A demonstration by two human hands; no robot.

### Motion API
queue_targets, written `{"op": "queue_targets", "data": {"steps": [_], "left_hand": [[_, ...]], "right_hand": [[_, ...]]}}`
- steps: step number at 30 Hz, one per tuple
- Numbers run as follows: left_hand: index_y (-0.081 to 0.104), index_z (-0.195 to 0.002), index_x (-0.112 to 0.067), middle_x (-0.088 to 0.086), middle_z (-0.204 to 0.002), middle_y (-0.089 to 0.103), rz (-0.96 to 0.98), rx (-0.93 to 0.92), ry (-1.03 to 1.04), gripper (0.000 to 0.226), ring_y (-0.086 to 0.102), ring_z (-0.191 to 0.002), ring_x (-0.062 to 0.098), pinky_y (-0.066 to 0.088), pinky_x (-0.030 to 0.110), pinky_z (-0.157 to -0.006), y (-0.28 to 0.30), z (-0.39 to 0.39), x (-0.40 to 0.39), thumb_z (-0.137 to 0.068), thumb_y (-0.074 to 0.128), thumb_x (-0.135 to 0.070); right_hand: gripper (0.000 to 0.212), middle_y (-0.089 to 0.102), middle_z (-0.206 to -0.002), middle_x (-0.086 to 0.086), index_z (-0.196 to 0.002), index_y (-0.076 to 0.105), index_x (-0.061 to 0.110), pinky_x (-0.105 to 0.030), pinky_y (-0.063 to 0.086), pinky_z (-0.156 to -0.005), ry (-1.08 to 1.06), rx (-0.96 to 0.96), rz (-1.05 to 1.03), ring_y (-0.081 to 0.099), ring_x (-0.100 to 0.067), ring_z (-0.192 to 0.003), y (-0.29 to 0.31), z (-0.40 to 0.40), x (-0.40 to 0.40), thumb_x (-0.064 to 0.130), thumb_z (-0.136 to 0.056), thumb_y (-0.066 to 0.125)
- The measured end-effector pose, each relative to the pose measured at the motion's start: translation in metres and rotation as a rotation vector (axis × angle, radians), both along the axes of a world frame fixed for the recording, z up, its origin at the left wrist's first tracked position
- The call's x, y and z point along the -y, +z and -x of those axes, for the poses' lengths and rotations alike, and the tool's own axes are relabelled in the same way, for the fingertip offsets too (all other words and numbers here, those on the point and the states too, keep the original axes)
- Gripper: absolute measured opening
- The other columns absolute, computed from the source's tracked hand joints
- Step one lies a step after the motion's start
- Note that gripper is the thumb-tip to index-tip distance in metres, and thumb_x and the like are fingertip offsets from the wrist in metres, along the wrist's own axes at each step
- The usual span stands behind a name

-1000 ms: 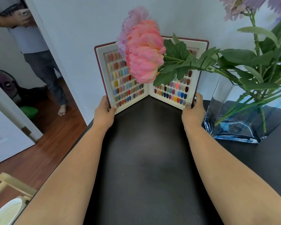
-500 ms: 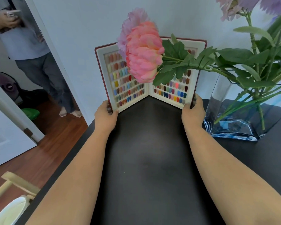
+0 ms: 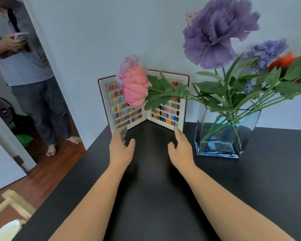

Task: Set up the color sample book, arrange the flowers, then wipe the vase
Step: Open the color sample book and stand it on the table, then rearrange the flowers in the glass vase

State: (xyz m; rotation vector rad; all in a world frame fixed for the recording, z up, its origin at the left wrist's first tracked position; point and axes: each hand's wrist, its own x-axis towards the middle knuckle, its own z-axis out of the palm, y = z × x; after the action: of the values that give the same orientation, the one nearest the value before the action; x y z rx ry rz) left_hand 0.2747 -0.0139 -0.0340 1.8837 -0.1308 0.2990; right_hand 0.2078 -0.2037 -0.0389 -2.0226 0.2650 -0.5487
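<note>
The color sample book (image 3: 165,112) stands upright and spread open in a V at the back of the black table (image 3: 155,197), against the wall. My left hand (image 3: 121,148) and my right hand (image 3: 180,148) hover just in front of its two lower corners, fingers relaxed and holding nothing. A clear square glass vase (image 3: 222,136) stands to the right of the book. It holds a pink flower (image 3: 135,86) leaning left across the book, a big purple flower (image 3: 214,32), a smaller blue-purple one (image 3: 266,51) and a red one (image 3: 285,61).
A person (image 3: 30,70) stands in the doorway at the left, holding a phone, bare feet on the wooden floor (image 3: 47,174). A fan (image 3: 0,108) is behind them. The table's left edge runs diagonally; a light wooden chair (image 3: 12,207) sits below it.
Both hands let go of the book's lower corners and drew back a little toward me. The view tilted up, bringing the upper flowers into sight. The book stands on its own.
</note>
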Motion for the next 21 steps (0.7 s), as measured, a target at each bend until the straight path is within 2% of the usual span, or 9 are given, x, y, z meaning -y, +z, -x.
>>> {"op": "queue_targets", "data": {"steps": [2, 4, 6, 9, 13, 15, 17, 19, 21], "left_hand": [[0.051, -0.122, -0.038, -0.023, -0.117, 0.058, 0.048, 0.046, -0.090, 0.043, 0.055, -0.107, -0.007, 0.043, 0.020, -0.100, 0.013, 0.014, 0.019, -0.089, 0.066, -0.015], [0.052, -0.112, -0.045, -0.023, -0.113, 0.060, 0.101, 0.077, -0.177, 0.040, 0.057, -0.107, -0.007, 0.045, 0.016, -0.096, 0.026, 0.027, 0.039, -0.089, 0.067, -0.016], [0.053, -0.111, -0.048, -0.020, -0.116, 0.062, 0.175, 0.082, -0.257, 0.041, 0.059, -0.108, -0.006, 0.046, 0.013, -0.092, 0.039, 0.037, 0.060, -0.090, 0.067, -0.014], [0.055, -0.116, -0.042, -0.020, -0.116, 0.063, 0.295, 0.063, -0.326, 0.035, 0.059, -0.102, -0.013, 0.046, 0.004, -0.081, 0.055, 0.048, 0.090, -0.093, 0.065, -0.017], [0.053, -0.132, -0.025, -0.016, -0.116, 0.061, 0.406, 0.072, -0.343, 0.037, 0.060, -0.088, -0.019, 0.043, 0.003, -0.071, 0.071, 0.056, 0.125, -0.096, 0.061, -0.017], [0.052, -0.137, -0.019, -0.018, -0.114, 0.060, 0.469, 0.064, -0.320, 0.041, 0.059, -0.092, -0.019, 0.045, 0.003, -0.070, 0.077, 0.061, 0.138, -0.097, 0.060, -0.016], [0.052, -0.138, -0.017, -0.016, -0.114, 0.061, 0.502, 0.060, -0.284, 0.042, 0.059, -0.106, -0.008, 0.050, 0.012, -0.085, 0.084, 0.065, 0.148, -0.097, 0.060, -0.017], [0.053, -0.137, -0.017, -0.009, -0.119, 0.063, 0.520, 0.035, -0.257, 0.041, 0.060, -0.113, 0.009, 0.049, 0.038, -0.102, 0.091, 0.069, 0.156, -0.097, 0.060, -0.019], [0.056, -0.128, -0.024, -0.010, -0.117, 0.062, 0.516, 0.019, -0.241, 0.032, 0.060, -0.114, 0.019, 0.047, 0.054, -0.101, 0.097, 0.072, 0.164, -0.097, 0.060, -0.021]], "right_hand": [[0.056, 0.040, -0.148, 0.007, -0.147, 0.037, 0.026, -0.012, 0.023, -0.107, 0.024, 0.070, 0.003, 0.034, -0.001, -0.132, 0.010, 0.019, 0.006, 0.007, -0.095, 0.047], [0.048, 0.055, -0.135, 0.006, -0.134, 0.056, 0.023, 0.000, 0.027, -0.097, 0.012, 0.167, 0.048, 0.045, 0.003, -0.119, 0.023, 0.040, 0.016, 0.001, -0.091, 0.049], [0.043, 0.066, -0.116, 0.005, -0.112, 0.070, 0.021, 0.001, 0.033, -0.090, -0.024, 0.260, 0.098, 0.054, 0.006, -0.105, 0.037, 0.061, 0.030, -0.006, -0.086, 0.051], [0.042, 0.067, -0.093, 0.010, -0.088, 0.073, 0.024, -0.007, 0.043, -0.081, -0.096, 0.393, 0.103, 0.060, 0.002, -0.093, 0.052, 0.092, 0.056, -0.012, -0.081, 0.051], [0.048, 0.066, -0.082, 0.015, -0.076, 0.067, 0.038, -0.012, 0.047, -0.071, -0.239, 0.462, -0.005, 0.061, -0.002, -0.080, 0.060, 0.119, 0.094, -0.006, -0.084, 0.050], [0.045, 0.066, -0.077, 0.015, -0.075, 0.068, 0.038, -0.017, 0.046, -0.066, -0.315, 0.430, -0.105, 0.059, -0.004, -0.072, 0.061, 0.125, 0.112, -0.001, -0.084, 0.048], [0.043, 0.068, -0.078, 0.015, -0.076, 0.069, 0.038, -0.018, 0.046, -0.067, -0.387, 0.407, -0.179, 0.060, -0.003, -0.072, 0.062, 0.127, 0.129, 0.001, -0.083, 0.047], [0.038, 0.068, -0.082, 0.013, -0.080, 0.068, 0.036, -0.021, 0.048, -0.068, -0.440, 0.376, -0.270, 0.061, -0.006, -0.075, 0.066, 0.128, 0.146, 0.003, -0.084, 0.048], [0.031, 0.065, -0.086, 0.005, -0.092, 0.067, 0.033, -0.027, 0.048, -0.070, -0.463, 0.317, -0.365, 0.058, -0.015, -0.077, 0.073, 0.127, 0.161, 0.008, -0.087, 0.050]]}}
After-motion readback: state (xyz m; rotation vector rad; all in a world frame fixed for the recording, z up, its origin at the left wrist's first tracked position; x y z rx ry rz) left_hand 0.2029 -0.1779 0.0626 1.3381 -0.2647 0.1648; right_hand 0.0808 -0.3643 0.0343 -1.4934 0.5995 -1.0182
